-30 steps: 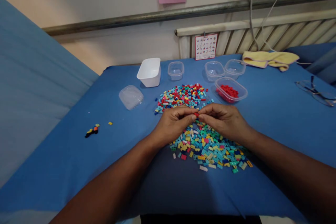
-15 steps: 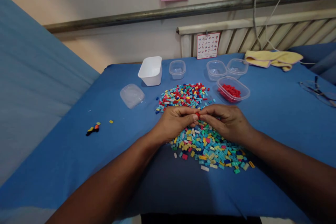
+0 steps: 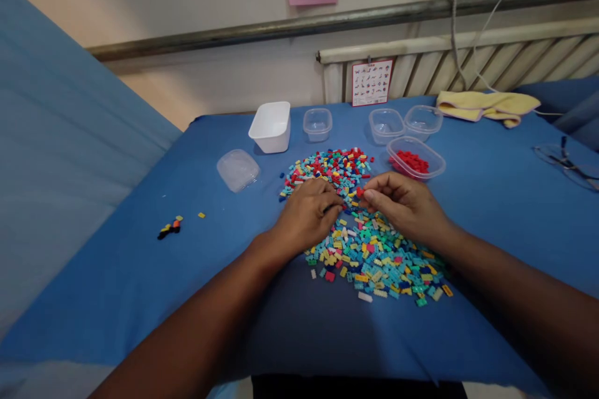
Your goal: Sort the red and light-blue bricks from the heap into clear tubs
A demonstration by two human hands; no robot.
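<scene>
Near tub rim (image 3: 437,159), right fingers (image 3: 378,185) pinch red piece (image 3: 360,192), gap leftward

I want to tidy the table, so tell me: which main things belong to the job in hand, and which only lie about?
Apparently in use:
red plastic pieces, in right hand
multicoloured plastic bricks, near left hand
clear plastic tub holding red bricks

Apparently lying about:
crumpled yellow cloth
dark-framed glasses

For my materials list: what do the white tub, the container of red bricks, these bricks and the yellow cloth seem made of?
White tub: probably smooth opaque plastic; thin walls.
Container: likely clear plastic; red shows through its side.
Red bricks: apparently moulded plastic, evenly coloured; finish unclear.
Yellow cloth: matt textile, by its soft folds; fibre unclear.
</scene>
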